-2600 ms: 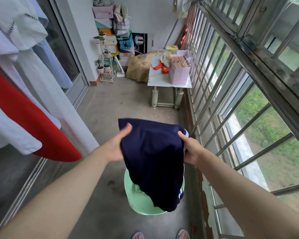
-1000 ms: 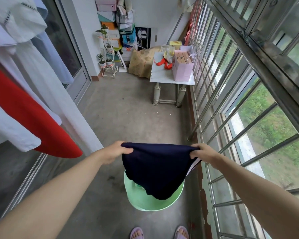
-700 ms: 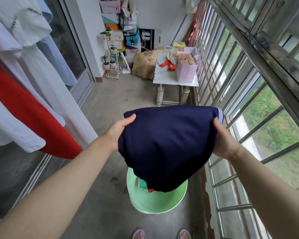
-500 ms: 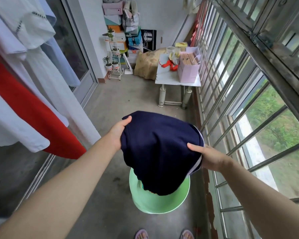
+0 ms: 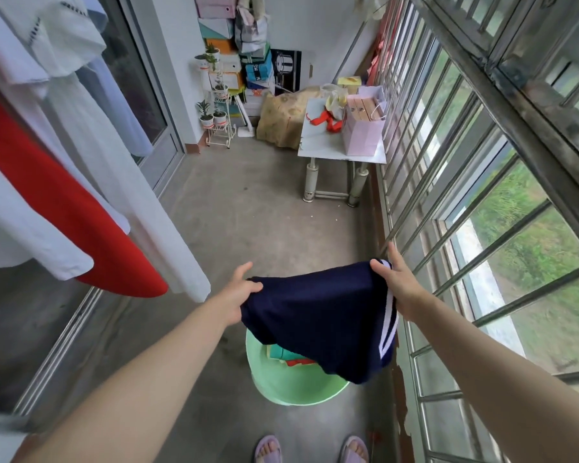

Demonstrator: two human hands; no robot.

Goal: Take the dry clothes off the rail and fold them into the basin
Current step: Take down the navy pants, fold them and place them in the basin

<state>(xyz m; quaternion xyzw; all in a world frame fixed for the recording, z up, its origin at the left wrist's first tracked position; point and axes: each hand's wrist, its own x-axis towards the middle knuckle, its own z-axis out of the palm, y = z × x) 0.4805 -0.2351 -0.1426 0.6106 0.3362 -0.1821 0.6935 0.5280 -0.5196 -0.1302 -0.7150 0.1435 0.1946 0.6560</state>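
Against the far left, white fabric garments [image 5: 24, 225] hang beside a bright red cloth garment [image 5: 91, 228], their hems above the grey concrete floor [image 5: 248, 212]. Right of them the left hand [image 5: 239, 294] pinches the left edge of a navy blue fabric garment with white side stripes [image 5: 315, 315], thumb lying over the top of the cloth. The garment is stretched between both hands and held in the air, its lower part sagging over a round pale green plastic basin [image 5: 295, 389] that stands on the floor. Inside the basin, partly hidden by the navy cloth, lie folded clothes in teal and red [image 5: 286, 355]. Two feet in lilac sandals [image 5: 268, 449] show at the bottom edge. Farther back, a small white tabletop on metal legs [image 5: 318, 150] carries a pink paper bag [image 5: 361, 138]. The right hand [image 5: 398, 285] grips the garment's striped right corner, thumb on top and fingers behind. Along the right side runs a metal window grille [image 5: 528, 121], with greenery outside.
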